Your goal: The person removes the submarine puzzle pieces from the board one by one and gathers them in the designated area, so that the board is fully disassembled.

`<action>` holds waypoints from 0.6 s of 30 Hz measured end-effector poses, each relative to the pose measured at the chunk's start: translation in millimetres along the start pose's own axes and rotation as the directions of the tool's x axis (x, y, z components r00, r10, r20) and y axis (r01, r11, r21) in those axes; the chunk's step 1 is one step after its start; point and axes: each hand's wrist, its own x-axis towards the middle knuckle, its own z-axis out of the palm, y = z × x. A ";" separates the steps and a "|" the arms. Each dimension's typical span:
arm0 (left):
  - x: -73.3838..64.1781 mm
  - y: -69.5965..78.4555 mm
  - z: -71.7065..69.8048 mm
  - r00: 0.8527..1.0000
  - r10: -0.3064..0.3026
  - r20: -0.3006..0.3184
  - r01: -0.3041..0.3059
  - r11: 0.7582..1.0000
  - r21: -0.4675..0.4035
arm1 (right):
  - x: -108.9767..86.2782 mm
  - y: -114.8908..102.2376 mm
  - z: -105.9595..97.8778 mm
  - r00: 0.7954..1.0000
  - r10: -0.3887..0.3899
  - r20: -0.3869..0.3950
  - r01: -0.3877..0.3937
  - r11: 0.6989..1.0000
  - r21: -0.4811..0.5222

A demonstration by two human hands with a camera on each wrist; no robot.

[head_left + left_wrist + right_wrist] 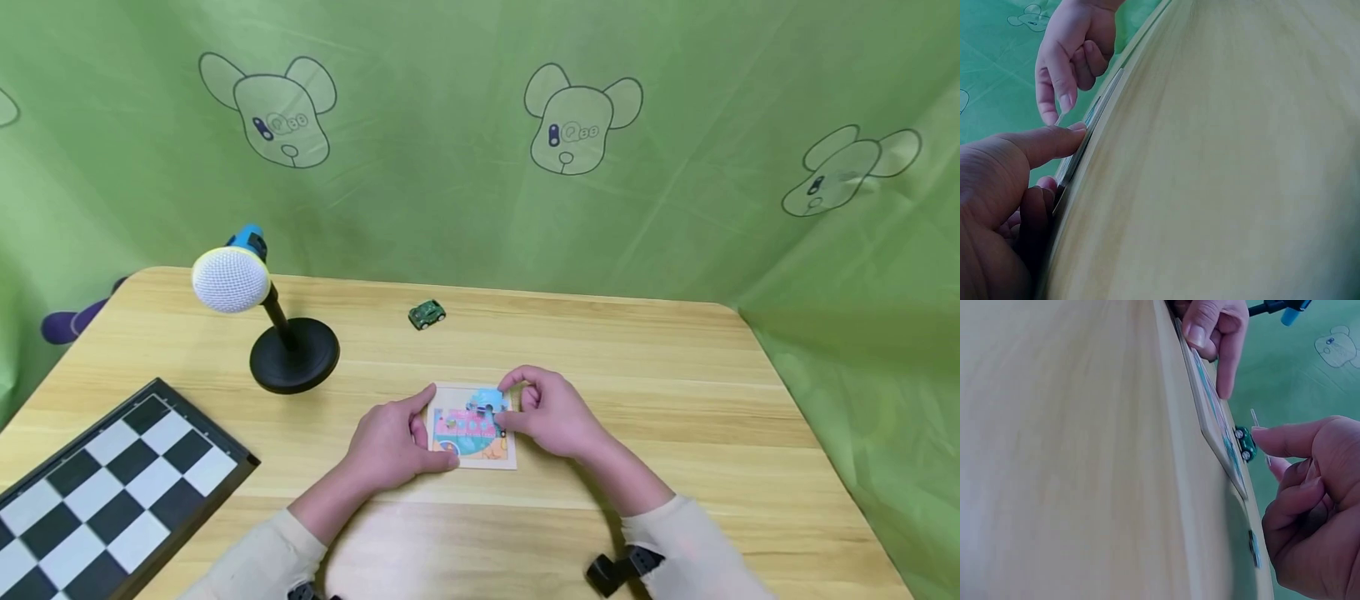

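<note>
A small jigsaw puzzle board (472,444) with a pale frame and a pink, teal and orange picture lies on the table in the head view. My left hand (390,446) grips its left side, thumb over the front left corner and fingers at the left edge. Above the board's upper right part, my right hand (558,412) pinches a light-blue puzzle piece (486,400) between thumb and index finger. In the right wrist view this thin piece stands tilted, apart from the board. Another small puzzle piece (1254,549) lies on the table beside the board, below the right hand.
Behind the board sits a green toy car (427,314). A toy microphone (231,279) on a round black base (294,356) stands at the back left. The black-and-white checkerboard (123,492) lies at the left front. Green cloth (450,150) hangs behind the table (660,367).
</note>
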 end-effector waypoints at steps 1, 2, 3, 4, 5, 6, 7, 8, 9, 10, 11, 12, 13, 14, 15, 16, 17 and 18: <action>0.0 0.0 0.1 1.000 -0.001 -0.001 0.001 1.000 -0.001 | -1.0 1.8 -2.1 1.000 -0.005 -0.003 0.005 1.000 0.003; 0.0 0.1 0.1 1.000 -0.002 -0.002 0.002 1.000 -0.001 | -2.0 3.6 -4.2 1.000 -0.009 -0.007 0.009 1.000 0.006; 0.0 0.0 0.2 1.000 -0.002 -0.003 0.002 1.000 -0.001 | -3.0 5.2 -6.3 1.000 -0.012 -0.012 0.012 1.000 0.009; 0.0 -0.1 0.3 1.000 -0.003 -0.005 0.003 1.000 -0.001 | -4.0 6.8 -8.5 1.000 -0.014 -0.016 0.014 1.000 0.012; 0.0 -0.2 0.3 1.000 -0.003 -0.006 0.003 1.000 -0.001 | -5.0 8.1 -10.7 1.000 -0.015 -0.020 0.015 1.000 0.015; -0.1 -0.3 0.5 1.000 -0.002 -0.006 0.002 1.000 -0.001 | -6.2 9.1 -12.7 1.000 -0.015 -0.023 0.015 1.000 0.019; -0.1 -0.4 0.6 1.000 -0.003 -0.006 0.003 1.000 -0.002 | -7.2 10.2 -14.6 1.000 -0.014 -0.026 0.015 1.000 0.022; -0.2 -0.7 0.7 1.000 -0.002 -0.007 0.002 1.000 -0.001 | -8.3 11.4 -16.3 1.000 -0.011 -0.029 0.012 1.000 0.024; -0.2 -0.8 0.8 1.000 -0.001 -0.007 0.001 1.000 0.000 | -9.5 12.5 -18.1 0.999 -0.008 -0.031 0.009 1.000 0.026; -0.3 -0.8 0.9 1.000 -0.001 -0.007 0.001 1.000 0.000 | -10.5 13.6 -19.9 0.999 -0.005 -0.033 0.006 1.000 0.028; -0.4 -0.8 1.0 1.000 -0.001 -0.006 0.001 1.000 -0.001 | -11.7 14.7 -21.6 0.999 -0.001 -0.036 0.002 1.000 0.027; -0.5 -0.8 1.0 1.000 -0.001 -0.005 0.001 1.000 -0.003 | -12.7 15.9 -23.2 0.999 0.002 -0.040 -0.001 1.000 0.027; -0.6 -0.7 1.1 1.000 -0.001 -0.005 0.001 1.000 -0.004 | -13.7 17.2 -25.0 0.999 0.005 -0.045 -0.004 1.000 0.024; -0.6 -0.6 1.1 1.000 0.001 -0.005 -0.001 1.000 -0.003 | -14.6 18.4 -26.9 0.999 0.009 -0.050 -0.008 1.000 0.023; -0.7 -0.5 1.0 1.000 0.001 -0.005 -0.001 1.000 -0.005 | -15.5 19.4 -28.9 0.998 0.011 -0.054 -0.010 1.000 0.022; -0.7 -0.4 1.0 1.000 0.001 -0.005 -0.001 1.000 -0.006 | -16.3 20.5 -30.8 0.998 0.013 -0.059 -0.012 1.000 0.020; -0.7 -0.3 0.9 1.000 0.002 -0.005 -0.002 1.000 -0.006 | -17.1 21.7 -32.8 0.998 0.015 -0.064 -0.014 1.000 0.017; -0.7 -0.1 0.9 1.000 0.003 -0.006 -0.003 1.000 -0.005 | -17.9 22.7 -34.9 0.997 0.015 -0.070 -0.014 1.000 0.014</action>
